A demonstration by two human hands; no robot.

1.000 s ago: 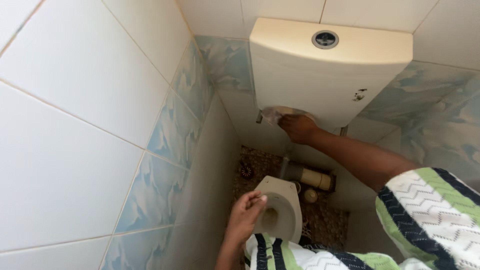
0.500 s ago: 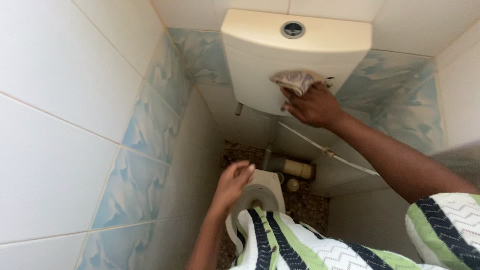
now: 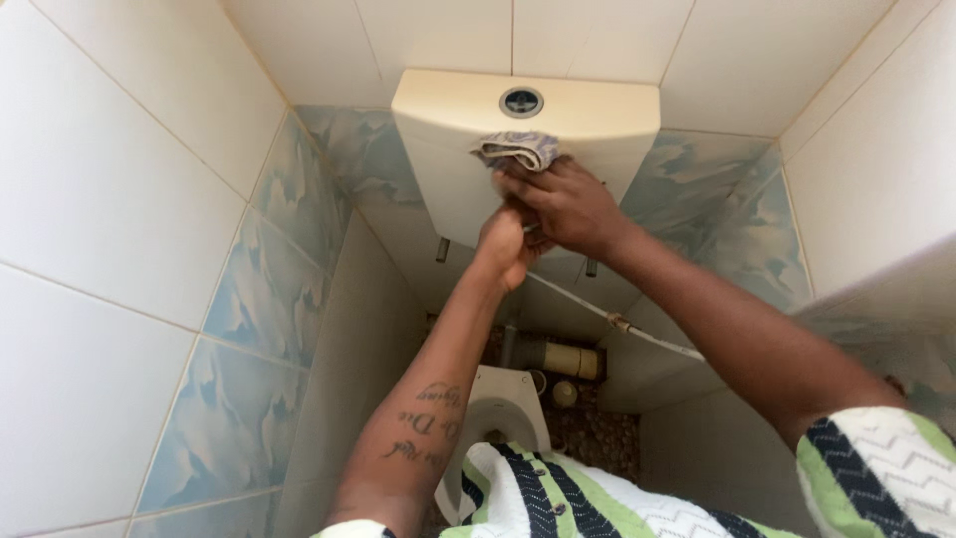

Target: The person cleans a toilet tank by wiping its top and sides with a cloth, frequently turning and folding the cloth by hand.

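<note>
Right hand presses a soft, light cloth against the cistern front at twelve o'clock, fingers clamped on its bunched edge. Left hand fingers curled together beneath.

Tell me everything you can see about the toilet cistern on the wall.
The cistern is a cream box, plastic by its look, mounted high on the back wall. Its flat lid carries a round metallic flush button. The right hand presses a crumpled cloth against its front; the left hand is raised just below.
</note>
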